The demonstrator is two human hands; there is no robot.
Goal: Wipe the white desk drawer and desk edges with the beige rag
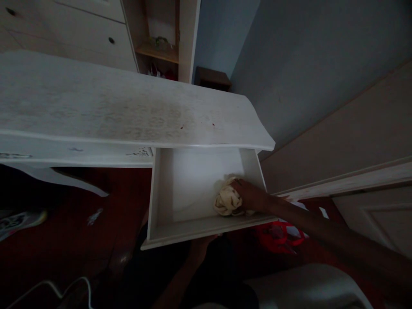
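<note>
A white drawer (196, 184) is pulled out from a white table (135, 111) whose top has dark smudges. Inside it, my right hand (249, 196) grips a crumpled cream cloth (228, 199), which rests against the drawer's bottom near the front right corner. Below the drawer's front edge is my left hand (202, 246). Its fingers go under the drawer front and are mostly hidden, so their grip does not show.
A pale cabinet (90, 36) with dark knobs and an open shelf section stands behind the table. On the dark red floor lie a red bag (280, 236) at the right and a shoe (22, 223) at the left. A white cable (54, 287) curls at lower left.
</note>
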